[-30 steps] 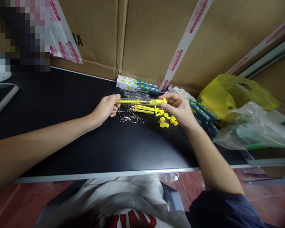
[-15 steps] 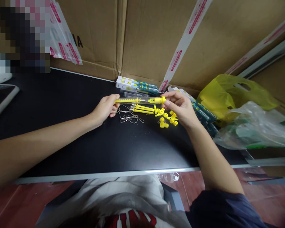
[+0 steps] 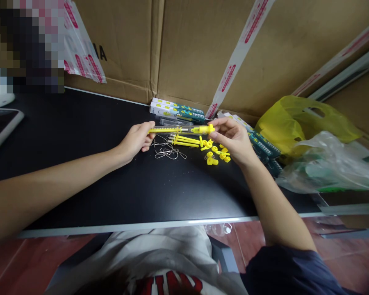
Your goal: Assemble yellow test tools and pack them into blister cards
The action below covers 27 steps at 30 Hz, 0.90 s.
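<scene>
A long yellow tool with a clear middle section is held level above the black table. My left hand pinches its left end and my right hand grips its thicker yellow right end. Just below it lie more yellow rods, several small yellow caps and a tangle of thin wire hooks.
Boxed packs lie against the cardboard wall, with more packs to the right. A yellow bag and a clear plastic bag fill the right side. A white-edged tablet lies at far left.
My right hand shifted slightly up and left with the tool's end; the tool stays held between both hands.
</scene>
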Tool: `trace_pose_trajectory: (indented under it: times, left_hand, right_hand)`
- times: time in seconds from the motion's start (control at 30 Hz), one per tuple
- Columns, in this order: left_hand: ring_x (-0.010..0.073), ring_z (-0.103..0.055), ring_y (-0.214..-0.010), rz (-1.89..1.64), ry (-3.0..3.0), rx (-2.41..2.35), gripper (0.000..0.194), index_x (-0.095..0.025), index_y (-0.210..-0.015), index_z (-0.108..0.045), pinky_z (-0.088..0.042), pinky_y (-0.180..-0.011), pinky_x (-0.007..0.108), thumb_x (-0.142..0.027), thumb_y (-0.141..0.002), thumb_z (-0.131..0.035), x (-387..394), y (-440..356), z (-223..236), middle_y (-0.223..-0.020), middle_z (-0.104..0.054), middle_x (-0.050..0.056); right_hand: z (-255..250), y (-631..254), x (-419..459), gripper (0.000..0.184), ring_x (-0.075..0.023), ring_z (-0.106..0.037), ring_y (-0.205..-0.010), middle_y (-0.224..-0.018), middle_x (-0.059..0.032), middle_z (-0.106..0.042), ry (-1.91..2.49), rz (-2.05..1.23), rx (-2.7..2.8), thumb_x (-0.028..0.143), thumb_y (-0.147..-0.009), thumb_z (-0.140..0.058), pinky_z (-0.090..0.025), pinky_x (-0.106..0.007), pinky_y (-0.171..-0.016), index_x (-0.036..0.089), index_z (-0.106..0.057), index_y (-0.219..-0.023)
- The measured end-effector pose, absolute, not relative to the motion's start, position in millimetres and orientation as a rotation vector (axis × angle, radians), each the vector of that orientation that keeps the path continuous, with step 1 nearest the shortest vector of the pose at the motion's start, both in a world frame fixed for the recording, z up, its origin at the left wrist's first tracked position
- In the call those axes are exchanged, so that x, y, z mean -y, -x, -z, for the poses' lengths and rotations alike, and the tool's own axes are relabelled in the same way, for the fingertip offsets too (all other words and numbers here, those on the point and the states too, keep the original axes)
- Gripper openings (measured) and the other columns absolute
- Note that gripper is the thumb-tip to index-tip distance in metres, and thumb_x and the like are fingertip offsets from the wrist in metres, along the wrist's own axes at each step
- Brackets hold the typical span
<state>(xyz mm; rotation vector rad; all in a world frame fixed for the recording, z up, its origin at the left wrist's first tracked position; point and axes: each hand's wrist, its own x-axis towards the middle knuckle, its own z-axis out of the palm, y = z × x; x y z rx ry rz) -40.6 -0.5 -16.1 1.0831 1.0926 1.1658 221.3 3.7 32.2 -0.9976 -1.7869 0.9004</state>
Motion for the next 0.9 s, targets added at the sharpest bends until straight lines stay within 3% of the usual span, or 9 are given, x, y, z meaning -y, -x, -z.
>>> trace_pose_trajectory:
  times: [0.4,0.9]
  left_hand:
    - [0.0042,-0.022,-0.033,-1.153,-1.095,-1.075,0.032,-0.019,-0.060,-0.041,-0.025,-0.033,0.016,-0.024,-0.091,-0.039,0.1,41.3,17.6,-0.043,-0.025,-0.009]
    - [0.0043,-0.022,-0.034,-1.155,-1.085,-1.076,0.034,-0.019,-0.059,-0.042,-0.024,-0.033,0.015,-0.024,-0.092,-0.038,0.2,41.4,15.3,-0.042,-0.024,-0.009]
  right_hand:
    - [-32.6,-223.8,-3.5,0.039,-0.0137,-0.061,-0.077,-0.085,-0.0005,-0.064,0.995,-0.789,1.831,0.049,-0.070,-0.079,-0.053,-0.027,-0.072,0.024,-0.065,-0.095]
    - [-34.6,-224.3,-2.9,0.043,-0.0134,-0.060,-0.076,-0.083,0.0008,-0.062,1.011,-0.771,1.865,0.049,-0.071,-0.078,-0.052,-0.027,-0.070,0.025,-0.063,-0.103]
